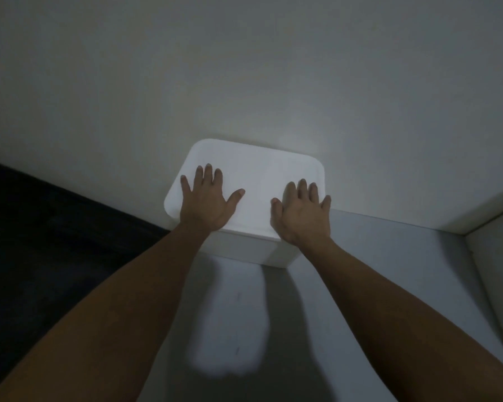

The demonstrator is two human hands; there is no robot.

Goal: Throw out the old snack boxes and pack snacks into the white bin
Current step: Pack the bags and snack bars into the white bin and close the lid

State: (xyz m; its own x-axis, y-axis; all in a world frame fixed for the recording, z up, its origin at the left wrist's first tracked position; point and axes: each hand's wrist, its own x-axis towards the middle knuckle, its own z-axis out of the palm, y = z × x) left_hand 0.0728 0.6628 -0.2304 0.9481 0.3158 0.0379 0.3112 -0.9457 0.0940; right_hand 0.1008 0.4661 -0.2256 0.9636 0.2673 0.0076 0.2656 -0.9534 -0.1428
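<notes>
The white bin (244,198) stands with its lid (253,175) on, pushed back against the pale wall (244,68) at the far edge of a grey shelf-like surface (375,256), near that surface's left edge, where it drops off into darkness. Both hands lie flat on the lid, palms down: the left hand (206,198) on its left half, fingers straight and thumb spread toward the middle, and the right hand (301,213) on its right half at the near edge, fingers straight and close together. Neither grip has hold of anything; the fingers only rest or press on the lid. The bin's long axis runs left to right across the person, so each hand covers one end and neither is plainly nearer. No snacks or old boxes show. The lid looks seated, so the packing seems done; what remains is probably a press to close it or a slide of the hands to the bin's short ends to lift it.
</notes>
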